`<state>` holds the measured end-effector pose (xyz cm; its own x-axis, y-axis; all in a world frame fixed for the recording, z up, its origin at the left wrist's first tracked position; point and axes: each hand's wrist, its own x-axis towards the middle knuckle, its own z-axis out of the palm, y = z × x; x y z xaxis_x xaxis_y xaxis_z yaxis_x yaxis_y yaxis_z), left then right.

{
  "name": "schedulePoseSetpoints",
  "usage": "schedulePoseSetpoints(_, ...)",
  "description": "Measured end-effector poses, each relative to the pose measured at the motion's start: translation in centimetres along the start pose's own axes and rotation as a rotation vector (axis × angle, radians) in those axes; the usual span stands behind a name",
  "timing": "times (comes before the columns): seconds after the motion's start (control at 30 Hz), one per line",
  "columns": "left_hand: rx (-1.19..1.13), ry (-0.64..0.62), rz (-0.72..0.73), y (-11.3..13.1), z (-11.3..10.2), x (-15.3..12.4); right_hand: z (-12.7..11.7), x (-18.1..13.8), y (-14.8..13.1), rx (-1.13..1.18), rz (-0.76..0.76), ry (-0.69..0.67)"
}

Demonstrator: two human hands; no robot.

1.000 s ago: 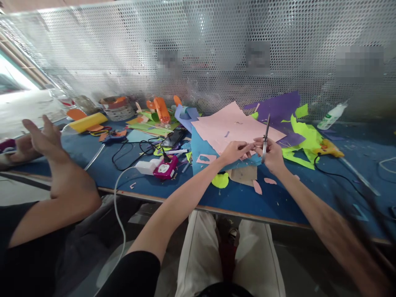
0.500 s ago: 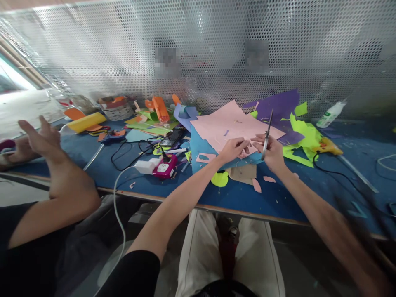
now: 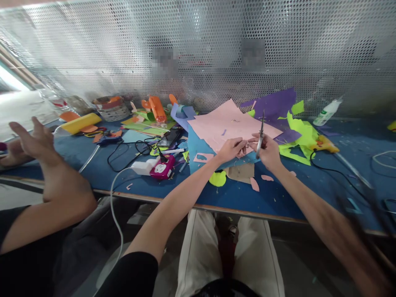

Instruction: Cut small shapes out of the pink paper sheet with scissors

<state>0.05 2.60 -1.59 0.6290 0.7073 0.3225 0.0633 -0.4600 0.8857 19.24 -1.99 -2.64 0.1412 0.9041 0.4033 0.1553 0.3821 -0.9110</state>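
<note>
While the right hand [image 3: 268, 153] is gripping one pair of scissors [image 3: 260, 134] with its fingers closed around the handles, the blades are pointing up and slightly away, rising above the knuckles over the pink sheet [image 3: 230, 125]. One small pink scrap [image 3: 246, 144] is sitting between the two hands, just left of the scissors; the left hand [image 3: 230, 149] is pinching it with its fingertips pressed together, and the right hand's fingertips are almost touching it from the other side. Whether the blades are parted is too fine to tell.

Under the scissors, one blue sheet [image 3: 198, 145] is lying beneath the pink one, and one brown piece [image 3: 243, 172] is lying nearer the table edge. Two loose pink scraps [image 3: 260, 181] are lying beside that brown piece, on the blue table [image 3: 123, 179]. Right of the scissors, green offcuts [image 3: 298, 138] and purple paper [image 3: 275, 105] are piling up, with one yellow glue gun [image 3: 323, 145] and one white bottle [image 3: 326, 112] farther right. Left of the scissors, one magenta power strip [image 3: 161, 169] is sitting beside one white plug [image 3: 140, 167], with black cables [image 3: 126, 150] looping behind. Far left of the scissors, another person's two hands [image 3: 29, 142] are resting open at the table edge.
</note>
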Motion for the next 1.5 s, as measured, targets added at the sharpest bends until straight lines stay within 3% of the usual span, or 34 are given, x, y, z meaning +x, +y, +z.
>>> schedulePoseSetpoints(0.87,0.177,-0.018,0.082,0.3,0.5,-0.3,0.0,-0.1,0.1,-0.024,0.047,-0.005)
schedulePoseSetpoints(1.5,0.234,-0.008,0.117,1.6,0.1,-0.7,-0.1,0.1,0.9,-0.057,-0.002,-0.033)
